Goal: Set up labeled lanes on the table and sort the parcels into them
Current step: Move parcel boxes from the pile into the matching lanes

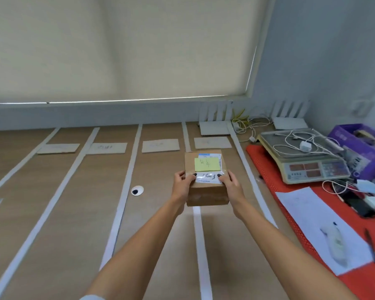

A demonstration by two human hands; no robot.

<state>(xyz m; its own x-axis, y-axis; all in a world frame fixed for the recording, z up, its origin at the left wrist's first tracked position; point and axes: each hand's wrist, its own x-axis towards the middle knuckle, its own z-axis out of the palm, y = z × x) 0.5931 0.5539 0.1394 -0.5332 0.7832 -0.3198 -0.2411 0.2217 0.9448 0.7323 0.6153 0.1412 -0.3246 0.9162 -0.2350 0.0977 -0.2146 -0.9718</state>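
A brown cardboard parcel [206, 191] with a yellow sticky note and a white shipping label on top sits between my hands, over a white tape strip [200, 245]. My left hand [182, 184] grips its left side and my right hand [230, 185] grips its right side, thumbs on the label. White tape strips divide the wooden table [74, 202] into lanes. Four cardboard lane labels lie at the far ends: label one [59, 148], label two [107, 148], label three [160, 145], label four [212, 142]. Their writing is too faint to read.
A weighing scale [305, 161] with cables on it stands on a red mat [268, 169] at the right. A white sheet [312, 224] with a thermometer-like device and a pen lies nearer. A purple box [355, 139], routers at the back wall, a cable hole [137, 190].
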